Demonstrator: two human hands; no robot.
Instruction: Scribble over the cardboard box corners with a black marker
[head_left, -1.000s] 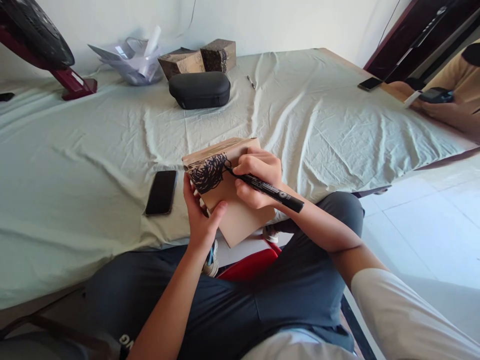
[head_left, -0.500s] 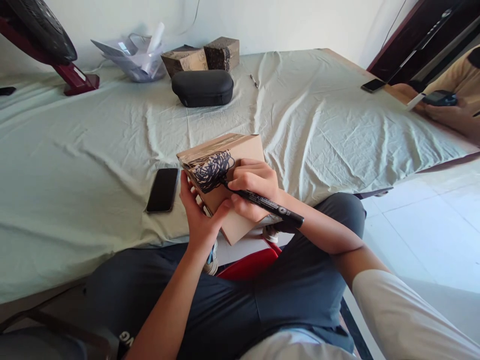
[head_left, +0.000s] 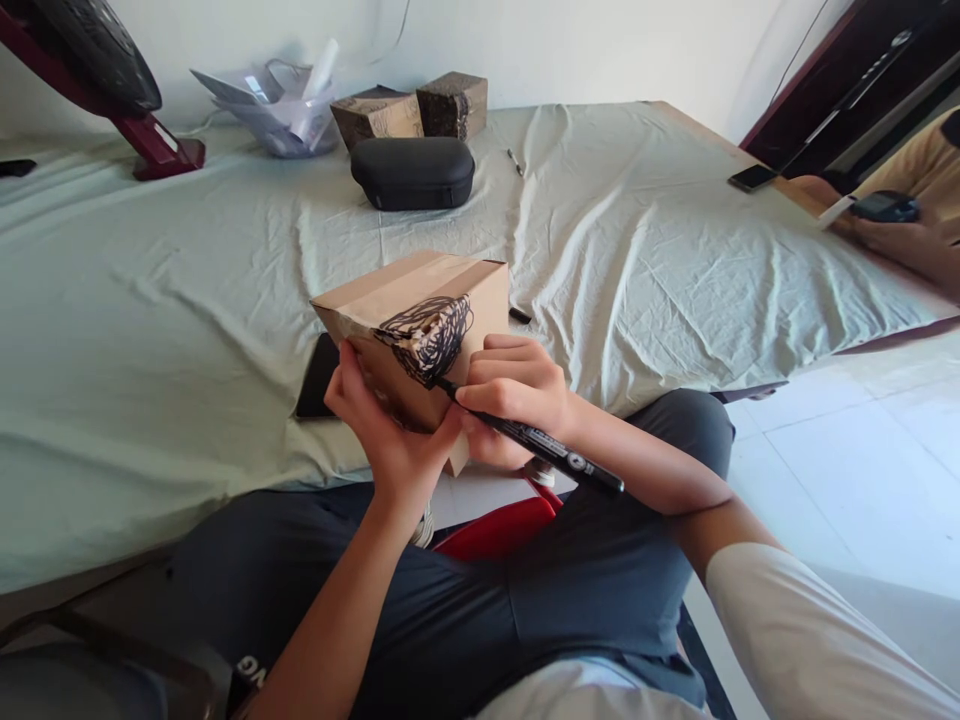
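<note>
A brown cardboard box (head_left: 484, 300) is tilted at the table's near edge, with dense black scribbles across one corner and the faces beside it. My left hand (head_left: 390, 430) grips its lower left side, thumb and fingers spread around the corner. In my right hand (head_left: 517, 390) is a black marker (head_left: 547, 447), its tip touching the box at the lower end of the scribbles. A small black marker cap (head_left: 519, 315) lies on the cloth just right of the box. Partly hidden behind my left hand and the box is a black phone (head_left: 316, 380).
A black zip case (head_left: 412, 175) sits farther back, before two scribbled boxes (head_left: 453, 104). Left of them are a clear plastic basket (head_left: 300, 135) and a dark red stand (head_left: 166, 155). A pen (head_left: 514, 162) lies on the green cloth (head_left: 210, 260). Another person's hands hold a device (head_left: 885, 207) at right.
The box has turned and tipped in my left hand, so its top faces me differently and its left corner covers part of the phone. The marker cap has come into view.
</note>
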